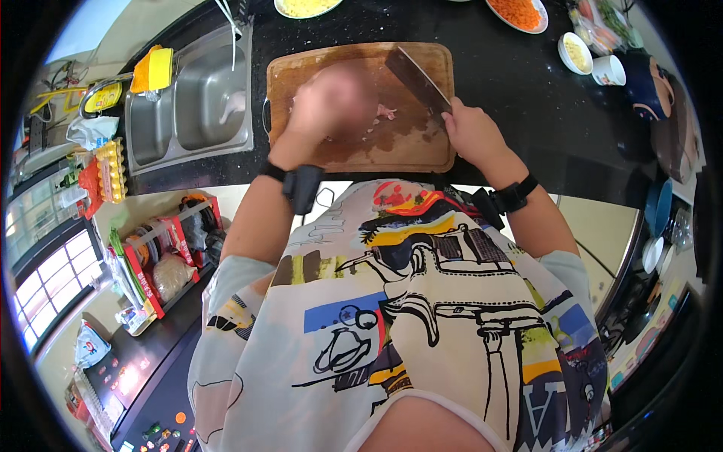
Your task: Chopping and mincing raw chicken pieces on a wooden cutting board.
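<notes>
My right hand grips the handle of a Chinese cleaver. The blade slants to the upper left across the right side of a wooden cutting board. Over the board's left half is my left hand, its fingers lost in a pinkish blur. Whether it holds a piece of meat there is not clear. Small scraps of raw meat lie on the wood between the hands, and wet stains mark its surface.
Left of the board is a double-bowl steel sink with a pale item in it. Along the back stand a plate of chopped yellow food, a plate of chopped orange food, a small bowl and a white cup.
</notes>
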Demonstrator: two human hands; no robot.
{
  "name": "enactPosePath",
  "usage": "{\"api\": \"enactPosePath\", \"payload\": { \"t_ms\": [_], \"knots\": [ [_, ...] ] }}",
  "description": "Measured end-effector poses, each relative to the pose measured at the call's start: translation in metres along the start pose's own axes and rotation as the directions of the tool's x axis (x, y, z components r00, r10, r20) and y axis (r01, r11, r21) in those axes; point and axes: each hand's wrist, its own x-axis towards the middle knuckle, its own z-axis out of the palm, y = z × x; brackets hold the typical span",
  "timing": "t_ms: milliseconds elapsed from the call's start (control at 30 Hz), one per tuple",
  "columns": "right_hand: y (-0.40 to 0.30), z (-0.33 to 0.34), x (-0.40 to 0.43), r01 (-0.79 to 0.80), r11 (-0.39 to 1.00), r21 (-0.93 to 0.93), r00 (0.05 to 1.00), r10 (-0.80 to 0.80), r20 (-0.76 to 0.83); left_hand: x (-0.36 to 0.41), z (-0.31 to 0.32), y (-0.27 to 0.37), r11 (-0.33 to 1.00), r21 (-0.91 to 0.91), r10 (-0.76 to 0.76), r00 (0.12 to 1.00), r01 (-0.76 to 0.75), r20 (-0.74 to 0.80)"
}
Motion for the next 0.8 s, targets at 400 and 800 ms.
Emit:
{"api": "enactPosePath", "payload": {
  "t_ms": [400, 800],
  "knots": [
    [0.001, -0.006, 0.011, 0.026, 0.999, -0.033, 0.997, -0.024, 0.079, -0.068, -0.028, -0.059, 0.848, -0.234, -0.525, 0.813, 0.475, -0.253],
    [-0.022, -0.011, 0.010, 0.040, 0.989, -0.139, 0.993, -0.024, 0.117, -0.082, -0.026, -0.057, 0.646, -0.584, -0.649, 0.757, 0.492, -0.080]
  ]
}}
